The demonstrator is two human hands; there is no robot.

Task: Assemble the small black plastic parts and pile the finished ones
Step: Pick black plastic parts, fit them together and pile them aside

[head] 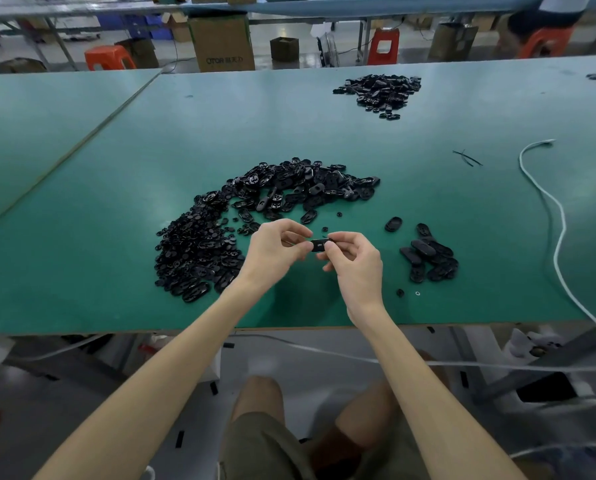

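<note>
Two hands meet over the near middle of the green table (82, 237), and both pinch one small black part (319, 244) between them. The left hand (279, 244) holds its nine-o'clock end with thumb and curled fingers, and the right hand (353, 261) holds its three-o'clock end. The part hangs above the mat, touching nothing else. The step looks like pressing a piece home, though the part is too small to tell how far it is seated. A skewed push could leave it half-clipped, or pop it from the fingertips into the loose heap (255, 209) at eleven o'clock, where it would be lost among unbuilt pieces. The finished pile (428, 258) lies at three o'clock. A careless toss could scatter it towards the tiny strays (400, 292) at five o'clock.
</note>
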